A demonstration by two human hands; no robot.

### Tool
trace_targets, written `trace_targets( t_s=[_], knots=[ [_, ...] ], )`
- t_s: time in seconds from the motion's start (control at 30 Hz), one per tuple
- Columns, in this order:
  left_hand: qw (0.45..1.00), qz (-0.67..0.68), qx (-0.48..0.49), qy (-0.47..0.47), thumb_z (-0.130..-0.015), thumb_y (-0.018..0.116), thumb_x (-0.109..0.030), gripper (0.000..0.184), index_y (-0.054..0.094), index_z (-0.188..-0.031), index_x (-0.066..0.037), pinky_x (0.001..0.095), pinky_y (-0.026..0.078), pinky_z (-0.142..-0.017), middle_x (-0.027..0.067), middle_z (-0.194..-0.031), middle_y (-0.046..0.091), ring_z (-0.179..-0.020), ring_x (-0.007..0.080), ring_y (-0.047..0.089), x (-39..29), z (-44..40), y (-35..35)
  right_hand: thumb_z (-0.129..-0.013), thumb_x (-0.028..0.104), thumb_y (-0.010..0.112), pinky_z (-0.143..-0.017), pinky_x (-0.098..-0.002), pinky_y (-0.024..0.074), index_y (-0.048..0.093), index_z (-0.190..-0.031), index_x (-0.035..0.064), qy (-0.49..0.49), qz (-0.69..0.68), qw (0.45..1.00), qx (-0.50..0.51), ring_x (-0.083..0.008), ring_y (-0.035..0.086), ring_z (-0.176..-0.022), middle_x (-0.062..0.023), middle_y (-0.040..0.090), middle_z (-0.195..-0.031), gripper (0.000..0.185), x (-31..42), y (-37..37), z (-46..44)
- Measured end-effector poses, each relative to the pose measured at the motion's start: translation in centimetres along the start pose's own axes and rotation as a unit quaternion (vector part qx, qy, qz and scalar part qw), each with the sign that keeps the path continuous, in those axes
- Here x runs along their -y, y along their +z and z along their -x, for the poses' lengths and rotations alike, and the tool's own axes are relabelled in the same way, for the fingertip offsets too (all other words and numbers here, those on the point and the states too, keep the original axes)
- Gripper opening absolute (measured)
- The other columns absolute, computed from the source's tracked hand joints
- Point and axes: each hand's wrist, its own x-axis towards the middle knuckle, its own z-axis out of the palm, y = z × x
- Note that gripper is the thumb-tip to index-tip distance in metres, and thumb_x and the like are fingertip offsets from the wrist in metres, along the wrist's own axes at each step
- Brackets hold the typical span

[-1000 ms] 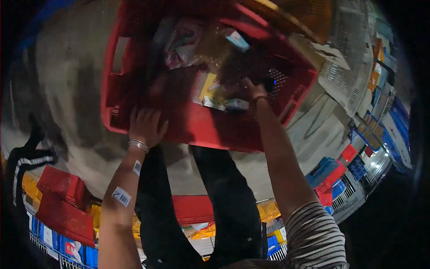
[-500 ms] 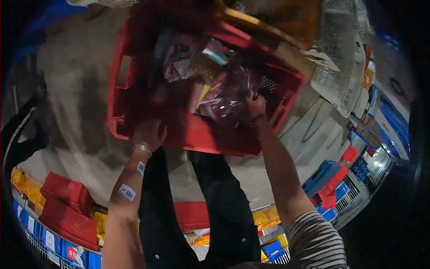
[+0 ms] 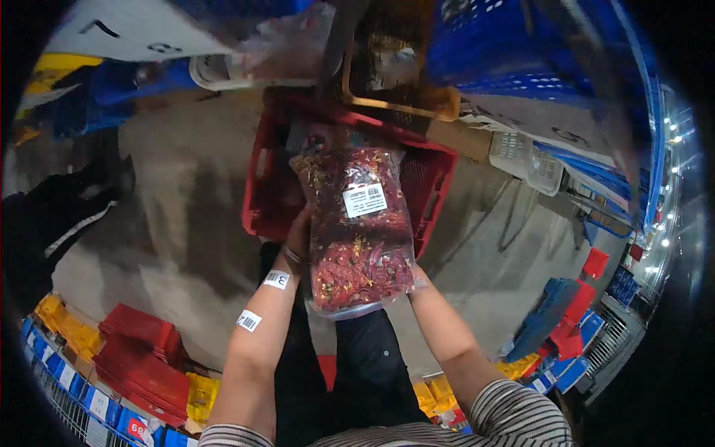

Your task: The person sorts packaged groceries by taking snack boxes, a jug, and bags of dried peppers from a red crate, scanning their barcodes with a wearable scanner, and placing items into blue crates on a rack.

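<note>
Done: we are holding 1 clear bag (image 3: 360, 240) over the near side of the red crate (image 3: 439, 195) | Grip: our left hand (image 3: 300, 232) and right hand (image 3: 419, 279) are clamping its sides, partly hidden | Remaining: other packets (image 3: 316, 138) are lying inside the crate

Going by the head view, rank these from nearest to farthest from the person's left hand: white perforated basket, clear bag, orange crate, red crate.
From the left hand:
1. Clear bag: at the hand, to its right.
2. Red crate: just behind the bag.
3. Orange crate: beyond the red crate.
4. White perforated basket: far right.
</note>
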Motion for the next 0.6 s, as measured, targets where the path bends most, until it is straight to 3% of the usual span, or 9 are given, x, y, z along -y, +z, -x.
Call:
trace_targets(
  t_s=[0.03, 0.13, 0.2, 0.27, 0.3, 0.37, 0.4, 0.47, 0.6],
  knots=[
    [0.996, 0.082, 0.017, -0.01, -0.091, 0.048, -0.035, 0.046, 0.046, -0.126, -0.005, 0.0346, 0.046, -0.088, 0.0094, -0.114, 0.057, -0.1, 0.0224, 0.057, -0.3, -0.5, 0.0, -0.087, 0.025, 0.055, -0.063, -0.0308, 0.0446, 0.062, -0.093, 0.0046, -0.041, 0.0, 0.999, -0.019, -0.0158, 0.054, -0.071, -0.0027, 0.059, -0.085, 0.022, 1.2, 0.3, 0.0],
    [0.997, 0.07, 0.032, 0.01, -0.088, 0.051, -0.037, 0.048, 0.047, -0.123, -0.004, 0.0337, 0.049, -0.082, 0.0116, -0.11, 0.059, -0.094, 0.0232, 0.059, -1.6, 0.2, 2.8, -0.088, 0.024, 0.053, -0.062, -0.0302, 0.0443, 0.063, -0.09, 0.0052, -0.223, 0.058, 0.969, -0.094, -0.0159, 0.054, -0.069, -0.0025, 0.06, -0.084, 0.021, 6.6, -0.7, 1.6],
    [0.983, 0.12, 0.125, -0.052, -0.086, 0.053, -0.036, 0.045, 0.049, -0.118, -0.005, 0.0317, 0.052, -0.068, 0.0084, -0.097, 0.058, -0.077, 0.0198, 0.058, -1.3, -1.5, -1.4, -0.088, 0.024, 0.052, -0.061, -0.0298, 0.0441, 0.064, -0.089, 0.0055, -0.362, 0.134, 0.914, -0.125, -0.0161, 0.055, -0.067, -0.0024, 0.06, -0.084, 0.022, 11.3, -0.6, 4.8],
    [0.999, -0.008, -0.024, 0.046, -0.088, 0.052, -0.038, 0.04, 0.051, -0.115, -0.009, 0.0304, 0.052, -0.058, -0.0024, -0.078, 0.052, -0.064, 0.0119, 0.053, -2.3, 0.6, 5.2, -0.084, 0.026, 0.056, -0.057, -0.0286, 0.0415, 0.064, -0.08, 0.0058, -0.422, 0.397, 0.809, -0.096, -0.0155, 0.054, -0.065, -0.0042, 0.059, -0.079, 0.023, 18.5, 3.9, 11.8],
    [0.998, 0.01, 0.039, 0.048, -0.087, 0.053, -0.037, 0.041, 0.051, -0.117, -0.009, 0.0322, 0.052, -0.062, -0.0006, -0.082, 0.054, -0.068, 0.0138, 0.055, -2.5, 0.5, 2.4, -0.076, 0.029, 0.061, -0.065, -0.0318, 0.0414, 0.063, -0.073, 0.0057, -0.36, 0.45, 0.812, -0.091, -0.0186, 0.055, -0.071, -0.006, 0.059, -0.078, 0.024, 19.5, 5.7, 14.4],
    [0.985, 0.042, 0.16, 0.05, -0.086, 0.054, -0.035, 0.043, 0.049, -0.121, -0.01, 0.0358, 0.053, -0.071, 0.003, -0.091, 0.058, -0.077, 0.0178, 0.058, -1.3, -2.0, -4.2, -0.072, 0.029, 0.062, -0.072, -0.0358, 0.0398, 0.064, -0.074, 0.0069, -0.491, 0.573, 0.652, -0.078, -0.0213, 0.055, -0.074, -0.0057, 0.06, -0.079, 0.022, 22.6, 10.4, 18.1],
    [0.991, 0.039, 0.121, 0.05, -0.086, 0.054, -0.035, 0.046, 0.047, -0.124, -0.01, 0.0382, 0.051, -0.076, 0.0052, -0.098, 0.058, -0.085, 0.02, 0.057, -1.4, -2.0, -3.4, -0.07, 0.029, 0.062, -0.076, -0.0377, 0.039, 0.064, -0.074, 0.0075, -0.544, 0.625, 0.555, -0.07, -0.0226, 0.055, -0.076, -0.0056, 0.061, -0.079, 0.022, 23.2, 12.6, 18.9],
    [0.997, 0.034, 0.042, 0.053, -0.084, 0.056, -0.034, 0.052, 0.043, -0.129, -0.011, 0.043, 0.047, -0.088, 0.0095, -0.113, 0.057, -0.101, 0.0244, 0.056, -1.9, -1.2, -0.3, -0.068, 0.03, 0.063, -0.08, -0.0408, 0.0365, 0.065, -0.075, 0.0084, -0.542, 0.634, 0.547, -0.072, -0.024, 0.055, -0.077, -0.0056, 0.061, -0.079, 0.023, 23.9, 15.5, 20.0],
    [0.992, 0.093, 0.06, 0.064, -0.082, 0.058, -0.025, 0.055, 0.041, -0.13, -0.005, 0.0422, 0.043, -0.096, 0.0123, -0.123, 0.052, -0.112, 0.0272, 0.052, -2.0, -0.6, 0.1, -0.068, 0.029, 0.063, -0.08, -0.0408, 0.0355, 0.067, -0.077, 0.0098, -0.53, 0.661, 0.528, -0.062, -0.0235, 0.055, -0.077, -0.0048, 0.061, -0.078, 0.022, 23.5, 18.0, 21.0]
  ],
)
